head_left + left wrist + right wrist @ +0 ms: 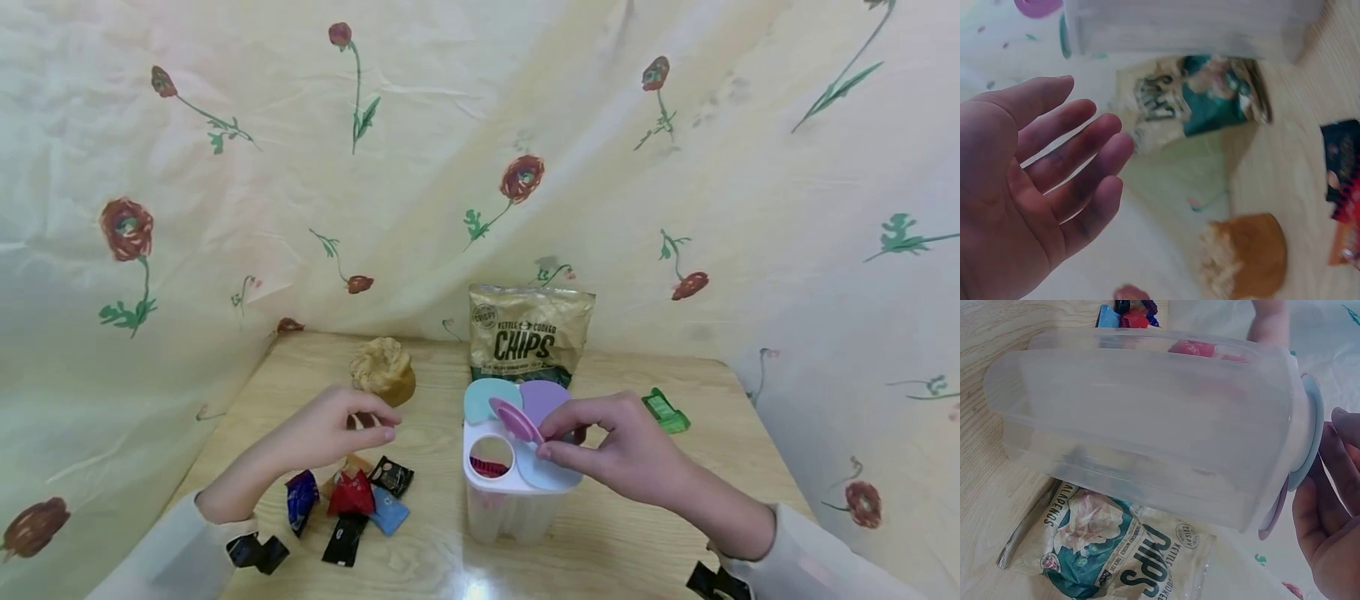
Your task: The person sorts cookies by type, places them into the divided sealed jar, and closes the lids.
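A clear plastic container (517,514) with a white top and several round coloured lids stands upright on the table. My right hand (618,446) pinches the edge of its pink lid (516,419) between thumb and finger, the lid raised and tilted. Below it the round opening shows a red packet (489,468) inside; in the right wrist view the red wrapper (1194,348) shows through the wall. My left hand (333,429) hovers left of the container, fingers loosely bent and holding nothing, as the left wrist view of the hand (1054,175) also shows.
Several small wrapped packets (351,493) lie below my left hand. Behind it sits a brown bag with a rolled top (384,371). A chips bag (532,333) stands behind the container, and a green packet (665,410) lies at the right. Floral cloth (420,167) hangs behind the table.
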`<state>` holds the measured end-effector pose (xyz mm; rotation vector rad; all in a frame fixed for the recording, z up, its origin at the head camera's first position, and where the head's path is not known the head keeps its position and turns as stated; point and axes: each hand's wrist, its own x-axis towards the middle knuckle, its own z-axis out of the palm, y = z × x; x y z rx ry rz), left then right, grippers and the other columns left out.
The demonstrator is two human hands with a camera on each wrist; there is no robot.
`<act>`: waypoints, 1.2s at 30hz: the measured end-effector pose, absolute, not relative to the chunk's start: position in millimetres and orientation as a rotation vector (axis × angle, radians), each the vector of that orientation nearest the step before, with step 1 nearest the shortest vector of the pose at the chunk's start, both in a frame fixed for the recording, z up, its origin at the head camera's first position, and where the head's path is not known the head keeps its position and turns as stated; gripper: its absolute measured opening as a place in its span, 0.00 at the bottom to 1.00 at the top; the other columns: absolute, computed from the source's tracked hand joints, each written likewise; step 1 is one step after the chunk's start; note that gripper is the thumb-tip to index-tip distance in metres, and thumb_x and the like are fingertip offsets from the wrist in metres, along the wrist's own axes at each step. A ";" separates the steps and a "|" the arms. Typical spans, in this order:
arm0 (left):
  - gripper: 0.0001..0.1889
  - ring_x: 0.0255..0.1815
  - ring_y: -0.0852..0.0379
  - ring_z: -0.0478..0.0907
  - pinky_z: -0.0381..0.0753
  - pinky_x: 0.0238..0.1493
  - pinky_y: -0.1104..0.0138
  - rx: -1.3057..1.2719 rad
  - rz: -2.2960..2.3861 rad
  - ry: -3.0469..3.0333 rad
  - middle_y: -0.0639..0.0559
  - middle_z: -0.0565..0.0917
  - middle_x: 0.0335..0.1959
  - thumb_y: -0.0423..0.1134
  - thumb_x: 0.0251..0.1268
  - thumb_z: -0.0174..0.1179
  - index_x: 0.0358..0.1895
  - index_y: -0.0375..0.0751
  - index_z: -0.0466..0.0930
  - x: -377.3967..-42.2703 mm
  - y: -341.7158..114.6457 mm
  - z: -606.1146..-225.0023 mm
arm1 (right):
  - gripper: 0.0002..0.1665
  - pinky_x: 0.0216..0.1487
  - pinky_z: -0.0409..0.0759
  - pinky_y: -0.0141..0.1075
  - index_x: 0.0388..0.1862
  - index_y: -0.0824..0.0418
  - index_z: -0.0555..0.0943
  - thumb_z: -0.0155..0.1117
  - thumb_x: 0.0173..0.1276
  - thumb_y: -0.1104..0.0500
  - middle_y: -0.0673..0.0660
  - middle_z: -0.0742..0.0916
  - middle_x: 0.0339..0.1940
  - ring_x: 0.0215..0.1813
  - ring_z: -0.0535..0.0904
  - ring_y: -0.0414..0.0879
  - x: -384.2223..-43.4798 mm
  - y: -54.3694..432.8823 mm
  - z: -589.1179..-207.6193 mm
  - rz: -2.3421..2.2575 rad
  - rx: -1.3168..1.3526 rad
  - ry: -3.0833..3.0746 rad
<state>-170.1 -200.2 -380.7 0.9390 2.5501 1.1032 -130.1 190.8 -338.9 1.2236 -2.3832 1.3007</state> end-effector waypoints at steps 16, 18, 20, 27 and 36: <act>0.16 0.41 0.59 0.82 0.82 0.39 0.66 0.710 1.072 2.368 0.44 0.86 0.47 0.37 0.64 0.71 0.54 0.37 0.86 -165.8 -252.6 -461.6 | 0.08 0.33 0.82 0.30 0.38 0.51 0.90 0.78 0.62 0.63 0.43 0.91 0.33 0.32 0.84 0.35 -128.2 192.0 -336.6 1.262 1.213 -2.419; 0.18 0.42 0.56 0.82 0.82 0.39 0.66 0.698 1.079 2.353 0.45 0.86 0.48 0.37 0.63 0.72 0.56 0.37 0.85 -163.1 -254.0 -468.1 | 0.08 0.34 0.83 0.30 0.38 0.51 0.90 0.78 0.63 0.63 0.44 0.91 0.33 0.32 0.85 0.35 -128.0 192.2 -336.7 1.269 1.221 -2.417; 0.20 0.43 0.54 0.81 0.81 0.39 0.66 0.678 1.084 2.345 0.46 0.86 0.49 0.36 0.62 0.72 0.58 0.37 0.84 -160.6 -254.7 -473.4 | 0.08 0.34 0.83 0.29 0.39 0.52 0.90 0.77 0.63 0.64 0.45 0.91 0.33 0.33 0.85 0.35 -127.9 192.5 -336.7 1.273 1.233 -2.408; 0.24 0.42 0.52 0.79 0.80 0.38 0.67 0.633 1.102 2.372 0.47 0.85 0.49 0.33 0.57 0.75 0.59 0.37 0.84 -156.0 -254.3 -485.0 | 0.09 0.35 0.83 0.29 0.39 0.52 0.90 0.77 0.63 0.65 0.45 0.91 0.34 0.33 0.85 0.35 -128.0 193.2 -336.9 1.271 1.236 -2.399; 0.22 0.40 0.55 0.76 0.77 0.38 0.66 0.582 1.036 2.428 0.50 0.85 0.48 0.32 0.53 0.76 0.55 0.41 0.86 -157.3 -255.0 -493.5 | 0.09 0.35 0.83 0.30 0.39 0.51 0.90 0.76 0.63 0.64 0.45 0.91 0.34 0.34 0.85 0.35 -127.5 193.7 -336.6 1.275 1.227 -2.409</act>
